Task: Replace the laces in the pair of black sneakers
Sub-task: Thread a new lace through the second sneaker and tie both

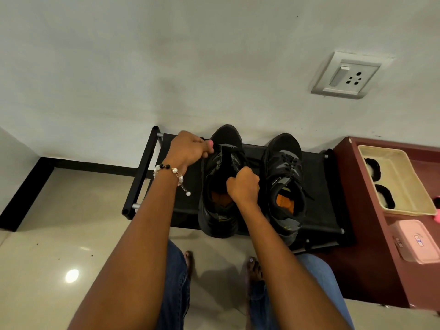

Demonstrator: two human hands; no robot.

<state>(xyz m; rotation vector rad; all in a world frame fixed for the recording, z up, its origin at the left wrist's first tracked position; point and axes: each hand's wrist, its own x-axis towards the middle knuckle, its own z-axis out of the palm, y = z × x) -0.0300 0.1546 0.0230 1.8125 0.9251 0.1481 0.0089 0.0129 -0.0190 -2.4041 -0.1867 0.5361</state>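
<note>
Two black sneakers with orange insoles stand side by side on a low black shoe rack (185, 201) against the wall. Over the left sneaker (220, 210) both my hands are at work. My left hand (188, 148), with a bead bracelet at the wrist, pinches a black lace at the sneaker's left eyelets. My right hand (244, 184) is curled round the lace on the right side of the tongue. The right sneaker (284, 182) keeps its black lace threaded and nobody touches it.
A maroon cabinet (362, 234) stands to the right of the rack, holding a beige tray (404, 184) with dark round items and a pink box (415, 241). A wall socket (346, 75) is above. My bare feet (254, 270) stand on glossy floor tiles in front.
</note>
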